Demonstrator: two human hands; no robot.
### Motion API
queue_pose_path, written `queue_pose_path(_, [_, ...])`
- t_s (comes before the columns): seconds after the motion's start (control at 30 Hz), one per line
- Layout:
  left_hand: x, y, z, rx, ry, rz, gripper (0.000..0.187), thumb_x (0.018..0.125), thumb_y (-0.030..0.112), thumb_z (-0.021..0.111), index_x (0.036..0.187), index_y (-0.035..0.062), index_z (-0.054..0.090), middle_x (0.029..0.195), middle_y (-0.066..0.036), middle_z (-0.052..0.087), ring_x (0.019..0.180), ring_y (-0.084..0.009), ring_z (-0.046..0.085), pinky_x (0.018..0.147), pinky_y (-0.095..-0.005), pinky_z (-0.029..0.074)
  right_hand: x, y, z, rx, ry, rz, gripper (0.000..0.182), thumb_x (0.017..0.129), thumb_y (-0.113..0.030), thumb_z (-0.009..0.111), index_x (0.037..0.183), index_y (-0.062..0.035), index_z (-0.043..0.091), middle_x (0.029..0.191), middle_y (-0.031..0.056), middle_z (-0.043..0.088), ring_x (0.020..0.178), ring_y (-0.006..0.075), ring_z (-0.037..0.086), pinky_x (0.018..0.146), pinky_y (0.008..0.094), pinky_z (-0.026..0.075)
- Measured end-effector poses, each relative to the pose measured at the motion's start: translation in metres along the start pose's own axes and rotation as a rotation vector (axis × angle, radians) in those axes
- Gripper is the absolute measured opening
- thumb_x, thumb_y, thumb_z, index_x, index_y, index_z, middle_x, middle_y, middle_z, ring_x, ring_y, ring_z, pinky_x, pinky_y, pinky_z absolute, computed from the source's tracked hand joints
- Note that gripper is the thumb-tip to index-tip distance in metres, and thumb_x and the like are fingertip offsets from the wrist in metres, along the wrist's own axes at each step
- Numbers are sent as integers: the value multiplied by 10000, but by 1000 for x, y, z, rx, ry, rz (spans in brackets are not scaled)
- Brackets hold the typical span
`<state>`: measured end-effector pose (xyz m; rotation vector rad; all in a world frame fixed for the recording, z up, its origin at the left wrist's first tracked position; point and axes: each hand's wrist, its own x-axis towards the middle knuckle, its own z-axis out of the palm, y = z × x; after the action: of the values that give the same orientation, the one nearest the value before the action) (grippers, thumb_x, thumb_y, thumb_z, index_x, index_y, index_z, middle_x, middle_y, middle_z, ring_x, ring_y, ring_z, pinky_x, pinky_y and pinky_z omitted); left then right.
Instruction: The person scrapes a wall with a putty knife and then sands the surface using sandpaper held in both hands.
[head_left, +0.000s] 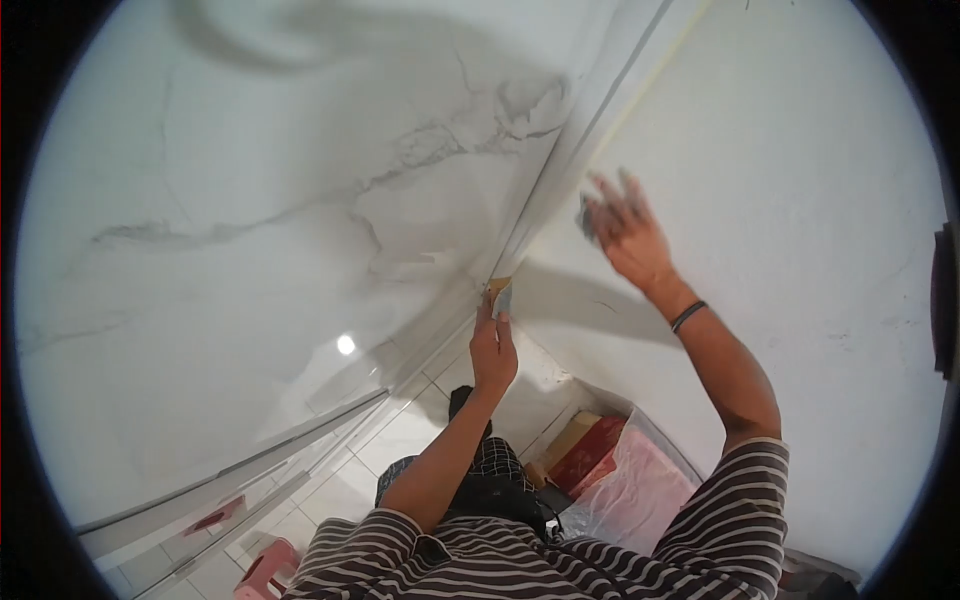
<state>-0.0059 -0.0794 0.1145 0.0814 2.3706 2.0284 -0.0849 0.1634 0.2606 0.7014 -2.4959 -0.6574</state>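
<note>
At the near edge: striped shirt (480,560), both sleeves short, arms raised forward.
Left hand: left hand (493,358) pinched nearly closed, fingers and thumb on a small folded piece (501,296), tan and grey.
Folded piece: in the corner, at the foot of the visible joint strip (598,125); touching or just off it, cannot tell.
Right hand: right hand (632,240) over the white wall (800,220), fingers part-spread, blurred; grey patch (585,218) beside them, grip on it unclear.
Good handling: probably piece kept flat, backed by fingertips, pressure light and even, lest its edge dig into the marbled panel (270,170); right hand best kept clear of the left.
Floor beyond: pale tiles (400,435), red box (588,455) beside plastic-covered pink bundle (640,480), pink stool (265,570).
</note>
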Motion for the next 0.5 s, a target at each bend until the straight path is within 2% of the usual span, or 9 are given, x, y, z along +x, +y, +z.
queue_pose_path(0.1, [-19, -6, -3, -32, -27, -68, 444, 1089, 206, 431, 1390, -115, 494, 1487, -324, 462, 1366, -421, 493, 1151, -421, 367, 20, 11, -11, 76, 84, 86, 391, 871, -166, 591, 1188, 29, 713, 1317, 122, 669, 1481, 302, 353, 1245, 527, 240])
queue_pose_path(0.2, [-35, 6, -15, 36, -77, -221, 440, 1091, 209, 433, 1403, -95, 498, 1439, -294, 515, 1272, -343, 567, 1083, -380, 409, -13, -33, 60, 41, 78, 43, 369, 863, -173, 594, 1160, -6, 738, 1325, 99, 668, 1480, 292, 357, 1250, 522, 240])
queue_pose_path(0.23, [-38, 16, -21, 88, -93, -322, 435, 1092, 209, 434, 1403, -86, 505, 1377, -272, 573, 1198, -306, 604, 1037, -359, 434, -33, -55, 83, -48, -12, -29, 346, 863, -179, 596, 1130, -27, 757, 1339, 70, 666, 1484, 276, 352, 1267, 512, 209])
queue_pose_path(0.3, [-47, 1, -31, 140, -58, -293, 394, 1096, 223, 441, 1325, -77, 552, 1175, -173, 619, 995, -206, 569, 884, -311, 436, -55, -74, 99, -36, -132, -47, 320, 861, -180, 601, 1094, -42, 771, 1350, 52, 663, 1487, 280, 348, 1272, 518, 195])
queue_pose_path(0.33, [-51, -16, -33, 120, 3, -161, 376, 1098, 237, 447, 1246, -76, 593, 1035, -97, 608, 867, -143, 497, 779, -285, 413, -55, -77, 93, -28, -188, -71, 307, 860, -180, 603, 1077, -50, 778, 1355, 43, 661, 1488, 282, 346, 1275, 521, 188])
queue_pose_path(0.4, [-63, -37, -42, 97, 43, -80, 377, 1102, 250, 452, 1156, -76, 635, 898, -19, 595, 754, -79, 430, 687, -256, 393, -46, -64, 77, 26, -130, 11, 270, 863, -188, 604, 1007, -49, 785, 1367, 31, 656, 1484, 305, 347, 1265, 542, 199])
queue_pose_path(0.5, [-72, -13, -50, 84, -3, -185, 377, 1104, 249, 448, 1128, -75, 639, 899, -14, 592, 794, -77, 446, 720, -251, 404, -11, -15, 17, 29, 105, 131, 268, 860, -191, 608, 981, -21, 777, 1408, 47, 625, 1478, 322, 353, 1259, 544, 210])
